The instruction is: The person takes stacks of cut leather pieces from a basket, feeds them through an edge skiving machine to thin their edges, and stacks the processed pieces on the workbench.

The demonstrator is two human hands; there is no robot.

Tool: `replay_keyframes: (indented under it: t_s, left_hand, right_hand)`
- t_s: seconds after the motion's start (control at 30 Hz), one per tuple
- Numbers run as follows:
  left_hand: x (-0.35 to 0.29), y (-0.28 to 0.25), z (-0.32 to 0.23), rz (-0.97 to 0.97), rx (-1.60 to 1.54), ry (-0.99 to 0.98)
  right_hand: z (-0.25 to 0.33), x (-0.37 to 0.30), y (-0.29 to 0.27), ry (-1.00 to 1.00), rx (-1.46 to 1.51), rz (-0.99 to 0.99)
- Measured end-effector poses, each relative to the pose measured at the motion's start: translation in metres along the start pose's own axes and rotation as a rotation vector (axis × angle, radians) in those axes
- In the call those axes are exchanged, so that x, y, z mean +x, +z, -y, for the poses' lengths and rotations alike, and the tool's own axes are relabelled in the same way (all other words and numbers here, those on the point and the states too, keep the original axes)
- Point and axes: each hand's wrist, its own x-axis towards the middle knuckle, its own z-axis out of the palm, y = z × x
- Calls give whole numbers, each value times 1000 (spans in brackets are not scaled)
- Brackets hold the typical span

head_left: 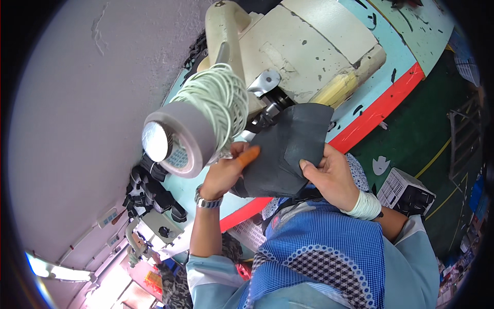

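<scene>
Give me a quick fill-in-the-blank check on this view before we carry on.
1. The left hand and right hand hold a dark sheet, and the digit cover on the first is ____.
2. A metal watch sits on the person's ____ wrist.
3. Pale wrapping circles the person's ____ wrist.
4. The strip along the table's edge is ____.

Missing words: orange; left; right; red.

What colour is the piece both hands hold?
The piece is dark grey, best seen in the head view.

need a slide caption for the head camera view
Left hand and right hand hold a dark grey, sheet-like piece at a chipped, cream-painted machine.
</scene>
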Motion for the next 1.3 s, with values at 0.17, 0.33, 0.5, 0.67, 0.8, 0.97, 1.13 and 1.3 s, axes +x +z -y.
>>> replay_keyframes:
  t_s: [0.17, 0.33, 0.5, 0.67, 0.8, 0.97, 1.13, 1.3]
  left_hand:
    - [-3, 3, 9, -66, -213, 69]
    - [7, 2, 8, -160, 75, -28]
    - [-9, 0, -3, -3, -49, 83]
    - [-5, 12, -11, -131, -114, -52]
    - [-4, 2, 3, 9, -202, 52]
    - [-11, 10, -13, -13, -117, 12]
    - [5, 3, -3, -106, -126, -67]
    - [-17, 11, -15, 71, -292, 28]
  right_hand:
    - [4, 0, 4, -54, 17, -21]
    - [2, -1, 3, -51, 47, -18]
    - [3, -1, 7, -54, 52, -33]
    - [5, 0, 5, -102, 16, -28]
    - [1, -4, 3, -65, 21, -18]
    - [4, -2, 3, -118, 37, -69]
    - [-5, -4, 4, -130, -9, -30]
    - [2, -2, 5, -166, -14, -42]
